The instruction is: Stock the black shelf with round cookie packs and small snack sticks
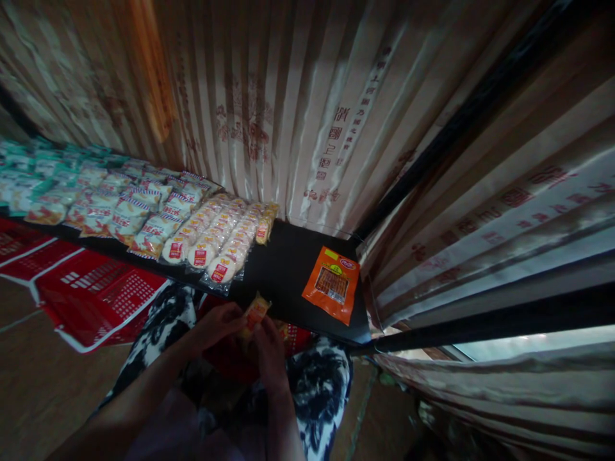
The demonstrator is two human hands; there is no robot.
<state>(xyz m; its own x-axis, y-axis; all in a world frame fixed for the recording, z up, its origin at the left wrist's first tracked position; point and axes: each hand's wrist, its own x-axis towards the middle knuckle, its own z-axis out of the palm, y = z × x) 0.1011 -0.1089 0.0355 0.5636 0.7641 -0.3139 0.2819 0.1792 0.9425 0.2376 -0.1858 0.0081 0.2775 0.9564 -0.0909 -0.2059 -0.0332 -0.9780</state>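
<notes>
Over my lap, just off the front edge of the black shelf (276,269), I hold a small yellow snack packet (258,308) with a red label. My left hand (221,322) pinches it from the left, and my right hand (270,352) grips its lower right side. Below the hands, a dark red bag (223,358) sits between my knees; its contents are mostly in shadow. Similar yellow packets (263,230) stand at the right end of the rows on the shelf, beside clear-wrapped round crackers (221,267).
An orange snack pouch (332,285) lies near the shelf's right end. Blue-and-white snack bags (129,214) and green-edged bags (24,173) fill the left. Red shopping bags (96,288) lie under the shelf. Pleated printed curtains (307,115) hang behind, with dark poles (461,121) to the right.
</notes>
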